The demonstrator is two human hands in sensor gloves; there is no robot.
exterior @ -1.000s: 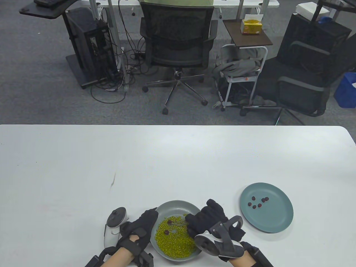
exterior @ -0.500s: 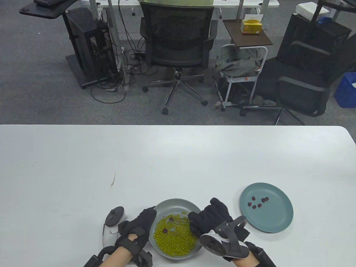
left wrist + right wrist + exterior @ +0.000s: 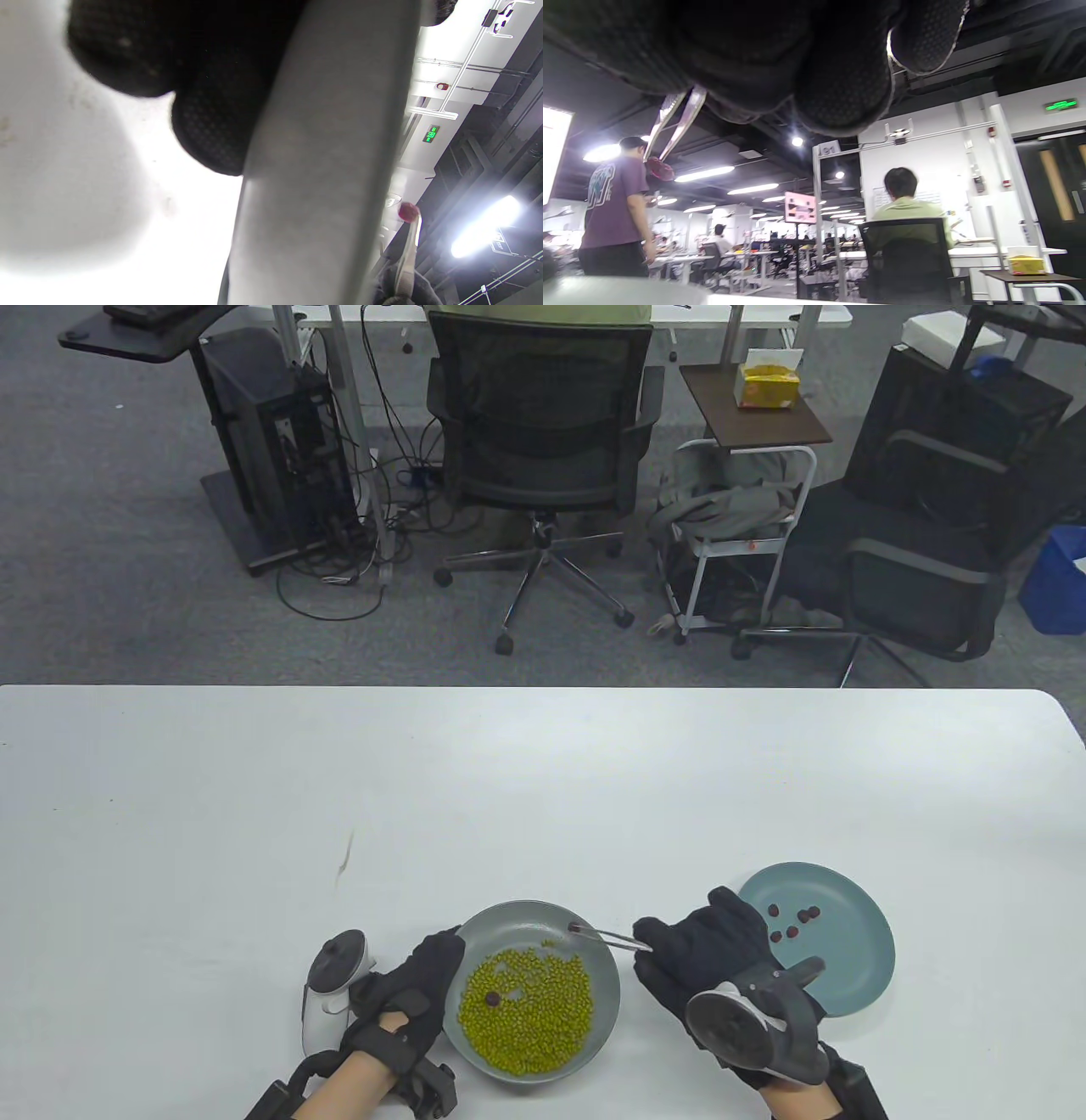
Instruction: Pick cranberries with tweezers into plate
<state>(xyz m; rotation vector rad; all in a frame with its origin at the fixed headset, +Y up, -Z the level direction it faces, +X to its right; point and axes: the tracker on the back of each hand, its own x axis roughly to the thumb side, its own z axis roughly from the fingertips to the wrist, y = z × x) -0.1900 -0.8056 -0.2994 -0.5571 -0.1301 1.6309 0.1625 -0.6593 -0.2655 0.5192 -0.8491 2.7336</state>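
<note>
A grey bowl [image 3: 509, 914] of green beans holds one dark red cranberry [image 3: 491, 999] left of its middle. My left hand [image 3: 422, 989] grips the bowl's left rim; that rim [image 3: 314, 161] fills the left wrist view. My right hand [image 3: 708, 957] holds metal tweezers [image 3: 608, 936] over the bowl's far right rim. The tweezers [image 3: 678, 120] pinch a cranberry [image 3: 659, 168] at their tips, which also shows in the left wrist view [image 3: 408, 212]. A blue-green plate [image 3: 853, 976] to the right carries several cranberries [image 3: 793, 922].
The white table [image 3: 254, 814] spreads wide to the left and behind the dishes. Its far edge faces office chairs, a small side table and cables on the floor. The blue-green plate lies close to the right hand.
My right hand lifted out of the bowl and moved right, the tweezers now carrying a cranberry. One cranberry fewer lies among the beans. The bowl and left hand shifted slightly left.
</note>
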